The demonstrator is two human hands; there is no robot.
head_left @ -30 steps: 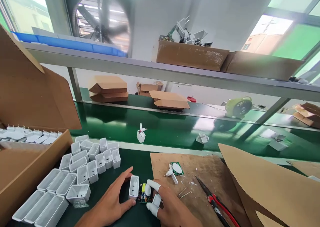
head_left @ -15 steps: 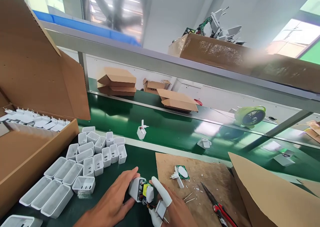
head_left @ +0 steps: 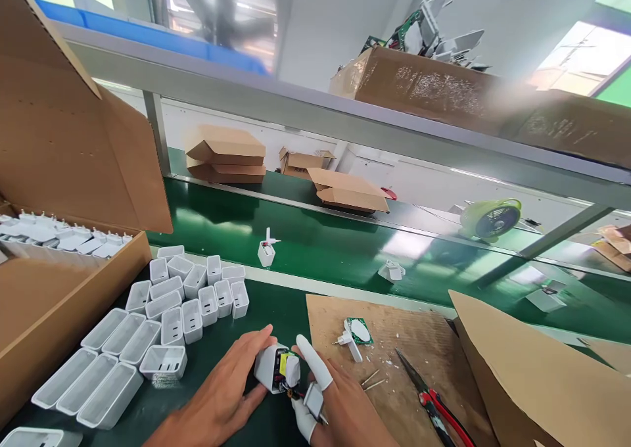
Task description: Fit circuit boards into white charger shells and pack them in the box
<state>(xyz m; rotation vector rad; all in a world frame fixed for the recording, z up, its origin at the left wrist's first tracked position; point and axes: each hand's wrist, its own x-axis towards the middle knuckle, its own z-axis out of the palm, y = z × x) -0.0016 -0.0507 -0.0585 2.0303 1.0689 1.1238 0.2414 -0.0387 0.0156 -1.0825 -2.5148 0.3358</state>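
My left hand (head_left: 231, 384) is closed around a white charger casing (head_left: 267, 367) whose open end faces right. A circuit board (head_left: 284, 367) with yellow and white parts sits partly inside that end. My right hand (head_left: 330, 394), with white finger covers on two fingers, grips the board from the right. A white plug cover with metal pins (head_left: 314, 399) hangs by wires at the right hand's fingers. Just right of the hands, a loose green board with a white disc (head_left: 359, 330) and a white plug piece (head_left: 351, 343) lie on a cardboard sheet (head_left: 389, 394).
Several white casings (head_left: 118, 335) stand in rows at left, beside a big carton (head_left: 113, 282) holding plug covers. Pliers with red handles (head_left: 434, 407) lie at right, near a cardboard flap (head_left: 522, 368). Beyond runs a green belt (head_left: 325, 253) with several charger units, under a shelf (head_left: 296, 115).
The charger units on the belt have shifted left. The view has moved slightly. Both hands keep nearly the same hold on the casing and board.
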